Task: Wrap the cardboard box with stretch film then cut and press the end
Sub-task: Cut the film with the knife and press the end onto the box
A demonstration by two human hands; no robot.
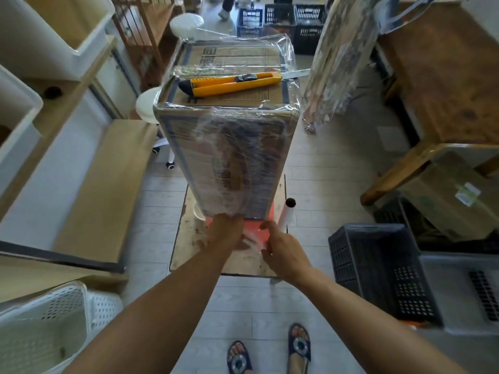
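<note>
A tall cardboard box (229, 157) stands upright on a small worn table (189, 238), covered in wrinkled clear stretch film. On its top lies a yellow utility knife (229, 83). My left hand (226, 230) presses against the film at the box's lower front edge. My right hand (280, 252) sits just to its right, fingers curled around a strand of film (255, 238) stretched between the two hands. The film roll (286, 214) stands upright beside the box's lower right corner, touching my right fingers.
A black crate (378, 268) sits on the floor at right, a white basket (46, 327) at lower left. Wooden tables flank both sides. White stools (147, 103) stand behind the box at left. My sandalled feet (270, 352) stand on the tiled floor.
</note>
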